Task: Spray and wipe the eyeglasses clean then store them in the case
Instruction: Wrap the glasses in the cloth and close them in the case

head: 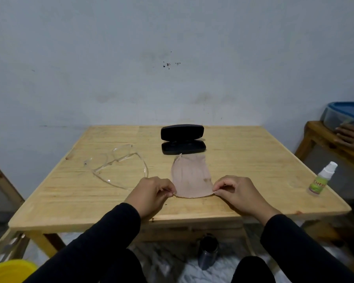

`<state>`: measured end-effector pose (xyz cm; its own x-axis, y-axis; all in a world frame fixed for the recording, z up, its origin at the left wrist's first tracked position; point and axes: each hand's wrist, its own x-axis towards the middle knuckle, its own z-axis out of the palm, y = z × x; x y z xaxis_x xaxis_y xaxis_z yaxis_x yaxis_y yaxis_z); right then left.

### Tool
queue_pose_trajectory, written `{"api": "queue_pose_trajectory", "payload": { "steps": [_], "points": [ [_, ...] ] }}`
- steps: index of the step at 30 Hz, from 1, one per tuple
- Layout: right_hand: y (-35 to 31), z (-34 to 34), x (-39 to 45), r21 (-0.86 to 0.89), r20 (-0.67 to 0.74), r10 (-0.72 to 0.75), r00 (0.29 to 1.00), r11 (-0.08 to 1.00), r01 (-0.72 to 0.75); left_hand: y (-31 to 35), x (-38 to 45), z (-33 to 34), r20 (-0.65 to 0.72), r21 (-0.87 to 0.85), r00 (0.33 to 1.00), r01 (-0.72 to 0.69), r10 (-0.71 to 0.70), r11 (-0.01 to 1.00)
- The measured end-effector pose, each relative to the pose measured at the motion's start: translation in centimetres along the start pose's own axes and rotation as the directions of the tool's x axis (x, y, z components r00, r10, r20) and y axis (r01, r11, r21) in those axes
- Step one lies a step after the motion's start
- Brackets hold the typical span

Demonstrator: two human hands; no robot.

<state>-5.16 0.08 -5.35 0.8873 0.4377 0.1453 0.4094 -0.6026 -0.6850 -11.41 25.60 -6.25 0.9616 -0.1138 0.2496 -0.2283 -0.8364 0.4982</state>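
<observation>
A beige wiping cloth point(190, 176) lies spread on the wooden table point(70, 193). My left hand point(151, 193) pinches its near left corner and my right hand point(239, 193) pinches its near right corner. Clear-framed eyeglasses point(119, 164) lie unfolded on the table to the left of the cloth, apart from both hands. A black glasses case point(183, 139) stands open just behind the cloth. A small spray bottle point(321, 179) with a white cap and green label stands upright near the table's right edge.
Another person's hand point(349, 135) rests on a wooden stand at the right, beside a blue-lidded container point(345, 117). A yellow tub point(8, 270) sits on the floor at lower left. A dark metal bottle point(207, 252) stands under the table.
</observation>
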Motion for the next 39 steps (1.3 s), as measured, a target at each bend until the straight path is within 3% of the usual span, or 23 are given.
{"api": "queue_pose_trajectory", "payload": {
  "steps": [6,10,13,17,21,29,33,39],
  "points": [
    [0.0,-0.7,-1.1,-0.059,0.083,-0.086,0.993,0.994,0.091,0.0,-0.8,-1.1,0.047,-0.038,0.997,-0.06,0.062,0.997],
    [-0.1,-1.0,0.2,-0.05,-0.075,-0.03,0.997,0.998,0.026,0.4,1.1,-1.8,-0.089,-0.005,0.995,-0.051,0.05,0.999],
    [-0.4,0.0,2.6,-0.095,-0.156,0.039,0.987,0.994,-0.054,0.9,3.7,-1.1,-0.106,0.052,0.993,-0.045,0.051,0.998],
    [-1.3,1.5,5.8,-0.167,-0.076,0.03,0.997,0.985,-0.043,1.0,6.3,0.9,-0.124,0.097,0.992,0.01,0.002,0.995],
    [-1.3,2.1,7.8,-0.263,0.016,-0.002,1.0,0.965,0.006,-1.0,8.3,1.4,-0.033,0.213,0.997,0.074,-0.069,0.974],
    [-1.2,2.4,10.2,-0.346,0.012,-0.006,1.0,0.938,0.01,-3.2,9.3,1.3,-0.026,0.284,0.997,0.076,-0.072,0.956],
    [-2.9,3.5,11.8,-0.228,-0.04,-0.056,0.998,0.973,0.046,-3.5,8.2,-0.4,-0.097,0.222,0.995,0.054,-0.033,0.974],
    [-7.2,6.5,14.0,0.115,0.05,-0.122,0.991,0.987,0.115,-6.2,3.4,-6.7,-0.333,0.103,0.941,0.096,-0.057,0.99]
  ]
}}
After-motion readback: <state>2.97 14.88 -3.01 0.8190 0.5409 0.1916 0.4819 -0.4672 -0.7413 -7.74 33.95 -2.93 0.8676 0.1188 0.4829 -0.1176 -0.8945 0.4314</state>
